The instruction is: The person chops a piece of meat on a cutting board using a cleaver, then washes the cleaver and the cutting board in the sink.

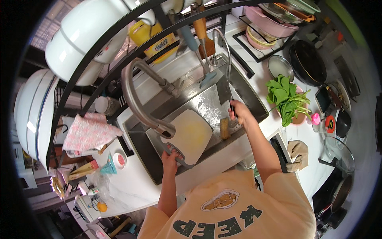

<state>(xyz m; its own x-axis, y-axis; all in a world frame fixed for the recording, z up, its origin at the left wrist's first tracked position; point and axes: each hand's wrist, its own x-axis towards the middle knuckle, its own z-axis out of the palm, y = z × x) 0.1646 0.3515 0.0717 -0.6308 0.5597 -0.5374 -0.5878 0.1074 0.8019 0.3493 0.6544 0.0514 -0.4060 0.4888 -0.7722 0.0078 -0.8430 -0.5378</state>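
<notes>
My left hand (171,156) grips the grey handle of a cutting board (191,134), which is tilted over the left part of the steel sink (138,159). The board's pale face has a yellowish patch in the middle. In my right hand (241,113) is the dark handle of a kitchen cleaver (223,91); its broad blade points toward the back of the sink. Between the board and my right hand, a tan scrubber (224,128) rests near the sink's front side. The arched kitchen faucet (134,95) hangs over the board's upper left corner.
A thin curved tap (228,50) stands at the sink's back right. Hanging spatulas (208,79) reach over the basin from a black rack (86,59). Leafy greens (283,95) fill a pink bowl on the right counter, near a frying pan (307,62). A pink cloth (89,131) hangs at left.
</notes>
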